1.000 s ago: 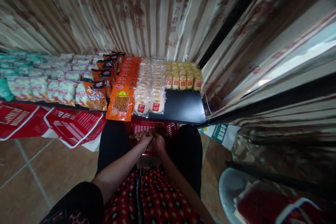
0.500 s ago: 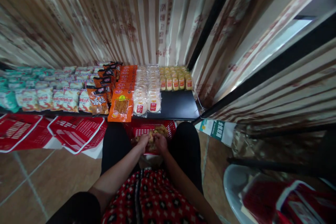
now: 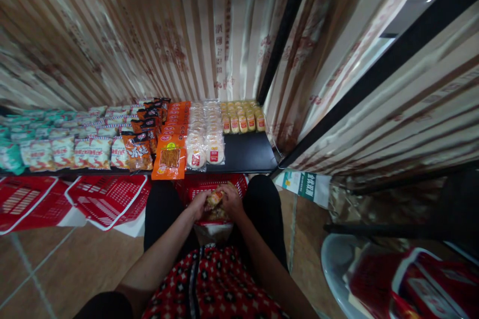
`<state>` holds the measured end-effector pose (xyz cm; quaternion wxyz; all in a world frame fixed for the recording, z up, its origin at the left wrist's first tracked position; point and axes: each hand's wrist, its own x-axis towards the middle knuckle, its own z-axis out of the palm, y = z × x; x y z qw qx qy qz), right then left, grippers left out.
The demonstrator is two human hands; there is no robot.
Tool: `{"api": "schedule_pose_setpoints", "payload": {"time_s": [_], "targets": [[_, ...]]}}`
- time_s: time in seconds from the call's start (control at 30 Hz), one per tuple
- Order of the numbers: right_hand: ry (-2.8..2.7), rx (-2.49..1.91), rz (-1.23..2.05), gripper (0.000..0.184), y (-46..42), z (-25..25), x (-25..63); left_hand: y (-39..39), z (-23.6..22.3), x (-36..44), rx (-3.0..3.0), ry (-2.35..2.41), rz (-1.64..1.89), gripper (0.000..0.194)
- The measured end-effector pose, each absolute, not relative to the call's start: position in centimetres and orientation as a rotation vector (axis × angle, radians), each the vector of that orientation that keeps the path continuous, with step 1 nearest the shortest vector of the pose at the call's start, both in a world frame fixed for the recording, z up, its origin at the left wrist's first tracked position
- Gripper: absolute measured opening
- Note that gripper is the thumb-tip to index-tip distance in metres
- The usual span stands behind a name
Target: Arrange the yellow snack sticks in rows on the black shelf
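Note:
Between my knees sits a red plastic basket (image 3: pixel 194 184) with small yellowish wrapped snack packs (image 3: pixel 217 215) in it. Just above them, my left hand (image 3: pixel 199 204) has its fingers closed on the left side of a yellow snack pack (image 3: pixel 214 198) that shows a red label. My right hand (image 3: pixel 232 201) is closed at the right side of the same pack, and may have another pack under its fingers. Both hands' fingertips are partly hidden. Similar yellow packs (image 3: pixel 242 118) stand in rows at the right end of the black shelf (image 3: pixel 249 152) ahead.
Left of the yellow packs, the shelf carries clear-wrapped white rounds (image 3: pixel 205 152), orange snack bags (image 3: pixel 170 154), black-and-orange bags (image 3: pixel 137 152), white bags (image 3: pixel 88 152) and green bags (image 3: pixel 10 155). Red baskets (image 3: pixel 107 197) lie below left. A grey-white tub (image 3: pixel 333 269) stands right; curtains (image 3: pixel 149 30) hang behind.
Both hands have lifted slightly in the basket, and a yellow pack with its red label now shows between them. My view has shifted a little; the shelf goods look unchanged.

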<state>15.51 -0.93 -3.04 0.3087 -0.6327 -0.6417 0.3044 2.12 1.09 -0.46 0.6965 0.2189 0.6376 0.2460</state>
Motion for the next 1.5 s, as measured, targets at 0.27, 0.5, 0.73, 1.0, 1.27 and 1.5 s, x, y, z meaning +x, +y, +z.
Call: {"api": "schedule_pose_setpoints", "payload": {"time_s": [0.27, 0.5, 0.73, 1.0, 1.27, 1.5], "targets": [[-1.907, -1.542, 0.838, 0.039, -0.7, 1.0, 17.5, 2.0, 1.9, 1.5, 0.535, 1.294, 0.469, 0.013], [-1.774, -1.462, 1.141, 0.029, -0.8, 3.5, 19.5, 2.6, 3.6, 1.5, 0.509, 1.065, 0.412, 0.024], [-1.602, -1.398, 1.219, 0.033, -1.2, 2.9, 21.1, 2.9, 4.2, 2.6, 0.445, 0.921, 0.414, 0.045], [-1.457, -1.443, 1.081, 0.029, -1.1, 4.3, 22.1, 2.9, 5.6, 4.9, 0.428, 0.758, 0.489, 0.066], [-1.320, -1.554, 0.913, 0.029, -0.9, 3.7, 22.7, 3.1, 6.5, 7.3, 0.422, 0.786, 0.556, 0.061], [-1.127, -1.555, 0.776, 0.029, -0.1, 4.4, 22.5, 3.7, 6.9, 9.2, 0.492, 0.725, 0.649, 0.036]]}}
